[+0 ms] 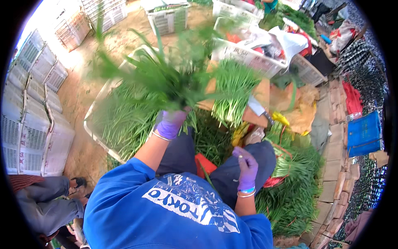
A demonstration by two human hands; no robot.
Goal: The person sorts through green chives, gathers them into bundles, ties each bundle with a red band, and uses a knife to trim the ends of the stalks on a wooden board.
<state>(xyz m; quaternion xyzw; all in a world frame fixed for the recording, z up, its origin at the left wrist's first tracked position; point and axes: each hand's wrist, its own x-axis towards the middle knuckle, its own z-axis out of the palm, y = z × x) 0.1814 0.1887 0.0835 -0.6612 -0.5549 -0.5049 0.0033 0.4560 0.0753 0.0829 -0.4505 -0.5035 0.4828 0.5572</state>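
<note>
**Blue shirt nearest, leafy bunch held up beside the board**

Nearest of all, a blue shirt point(166, 207) with a white print is seen, worn over dark trousers point(257, 162). The right hand point(246, 164), purple-gloved and well apart from the left, is held over the knee on the near side of the board point(262, 89); its fingers are curled, and whether anything is pinched cannot be told. Right of it, tied green bundles point(290, 199) are heaped. By the left hand point(172, 122), also gloved, a green bunch point(166, 83) is gripped in the air, left of the board; its blurred leaves block the view behind.

On the board itself, a trimmed bundle point(234, 91) is laid beside a knife point(257, 107). Left of the board, a wide white crate point(103, 142) is filled with loose green stalks, partly hidden by the bunch. Just beyond the board, another crate point(248, 58) is heaped with a white bag point(286, 41) and red items. Far left of the board, closed-sided crates point(31, 137) are stacked, their contents hidden. Farthest beyond it, a smaller crate point(166, 23) is topped with greens.
</note>
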